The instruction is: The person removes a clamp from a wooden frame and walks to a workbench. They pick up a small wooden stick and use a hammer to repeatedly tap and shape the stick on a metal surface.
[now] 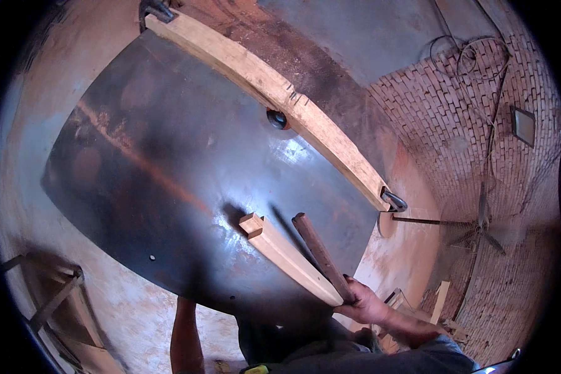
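My right hand (363, 303) is closed round the near end of a dark wooden stick (320, 252), at the right front of a dark metal-looking tabletop (168, 156). Beside the stick lies a pale wooden piece (287, 255) with a notched far end; its near end meets my fingers, and whether they grip it too I cannot tell. My left forearm (186, 340) reaches up to the tabletop's front edge, where the hand is hidden in shadow or below the edge. Along the far edge runs a long pale wooden beam (243, 62).
Clamps hold the beam at its far left (158, 9) and right (394, 201) ends. A round black object (277, 119) sits against it. At lower left is a wooden frame (75, 305). A fan (480, 225) stands right, before a brick wall (442, 112); wood pieces (439, 302) lie lower right.
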Available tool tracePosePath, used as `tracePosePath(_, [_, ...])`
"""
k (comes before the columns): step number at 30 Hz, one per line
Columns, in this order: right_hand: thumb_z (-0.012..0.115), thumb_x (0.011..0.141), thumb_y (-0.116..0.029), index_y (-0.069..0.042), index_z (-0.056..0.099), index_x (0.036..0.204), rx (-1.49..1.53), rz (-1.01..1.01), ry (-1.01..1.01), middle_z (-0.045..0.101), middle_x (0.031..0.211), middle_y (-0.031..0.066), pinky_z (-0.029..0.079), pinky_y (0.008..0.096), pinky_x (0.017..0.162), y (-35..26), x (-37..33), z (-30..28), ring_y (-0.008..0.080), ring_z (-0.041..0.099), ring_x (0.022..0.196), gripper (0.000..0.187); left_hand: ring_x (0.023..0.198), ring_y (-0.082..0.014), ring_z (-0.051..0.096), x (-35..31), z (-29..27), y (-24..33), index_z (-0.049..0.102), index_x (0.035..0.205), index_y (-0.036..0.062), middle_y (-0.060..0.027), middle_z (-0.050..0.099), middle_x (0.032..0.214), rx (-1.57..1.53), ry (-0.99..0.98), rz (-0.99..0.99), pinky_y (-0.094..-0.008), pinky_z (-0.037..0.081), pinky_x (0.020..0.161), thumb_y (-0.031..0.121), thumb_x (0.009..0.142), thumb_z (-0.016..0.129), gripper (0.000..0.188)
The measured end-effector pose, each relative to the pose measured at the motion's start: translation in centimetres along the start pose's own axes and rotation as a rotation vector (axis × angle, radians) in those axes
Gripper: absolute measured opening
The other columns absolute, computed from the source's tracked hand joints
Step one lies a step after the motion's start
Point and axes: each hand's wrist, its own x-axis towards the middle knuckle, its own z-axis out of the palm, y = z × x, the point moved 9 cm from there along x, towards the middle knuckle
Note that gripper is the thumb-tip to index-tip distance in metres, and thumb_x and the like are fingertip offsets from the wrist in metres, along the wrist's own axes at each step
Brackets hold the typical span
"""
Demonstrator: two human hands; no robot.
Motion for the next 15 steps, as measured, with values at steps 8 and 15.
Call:
tracePosePath(8, [0.075, 0.081, -0.014, 0.000, 0.054, 0.119, 0.173, -0.038, 0.093, 0.055, 0.110, 0.0154, 0.045, 0.0378, 0.090, -1.0, -0.2, -0.3, 0.0264, 0.056, 0.104, 0.046, 0.102, -0.0258, 0.058, 4.2, -0.9, -2.9, 0.055, 0.123, 0.0034, -0.0137, 0.062, 0.111, 0.034, -0.013, 0.011, -0.0381, 0.047, 0.091, 0.010, 0.088, 0.060, 0.037])
tracePosePath(15, [0.073, 0.083, -0.007, 0.001, 0.050, 0.124, 0.134, -0.045, 0.004, 0.054, 0.122, 0.0093, 0.043, 0.0315, 0.095, -0.6, -0.1, -0.1, 0.0151, 0.052, 0.112, 0.048, 0.101, -0.0242, 0.059, 7.0, -3.9, -3.1, 0.055, 0.123, 0.0029, -0.0133, 0.063, 0.110, 0.033, 0.008, -0.008, -0.0370, 0.047, 0.090, 0.009, 0.089, 0.060, 0.035])
